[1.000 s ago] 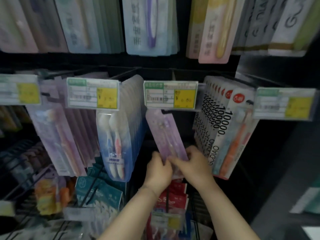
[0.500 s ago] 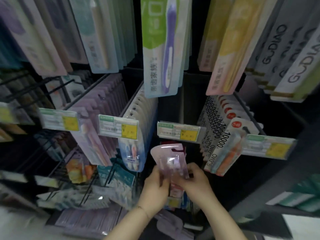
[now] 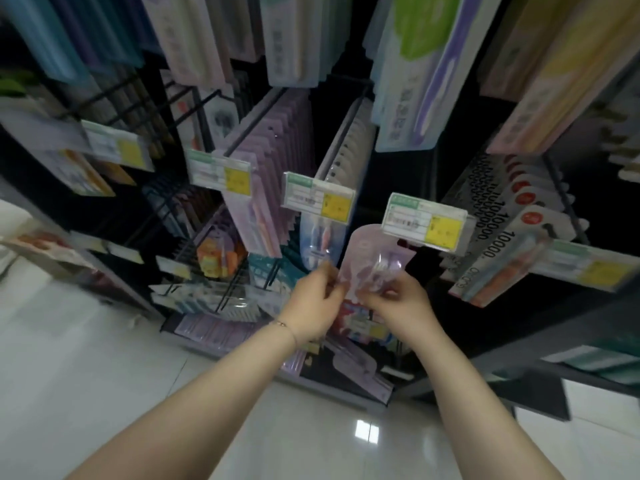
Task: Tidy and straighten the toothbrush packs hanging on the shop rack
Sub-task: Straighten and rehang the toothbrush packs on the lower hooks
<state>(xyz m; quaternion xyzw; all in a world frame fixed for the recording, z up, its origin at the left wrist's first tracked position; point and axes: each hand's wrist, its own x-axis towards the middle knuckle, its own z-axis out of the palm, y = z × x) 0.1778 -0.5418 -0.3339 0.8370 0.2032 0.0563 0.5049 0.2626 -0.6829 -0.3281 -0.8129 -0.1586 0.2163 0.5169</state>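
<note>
Hands pinch one pink toothbrush pack (image 3: 367, 258) mid-frame: left hand (image 3: 313, 306) on its left edge, right hand (image 3: 398, 303) on its right edge. Its top sits just by a price tag (image 3: 424, 223), with dark open room to its right.

**Blurred print, cropped packs**

The lower end of the lilac pack (image 3: 373, 263) is hidden by the left hand (image 3: 313, 304) and the right hand (image 3: 403, 306). Print on the price label (image 3: 424, 221) is blurred past reading. The upper packs (image 3: 415, 81) are cut off by the frame's top edge.
</note>
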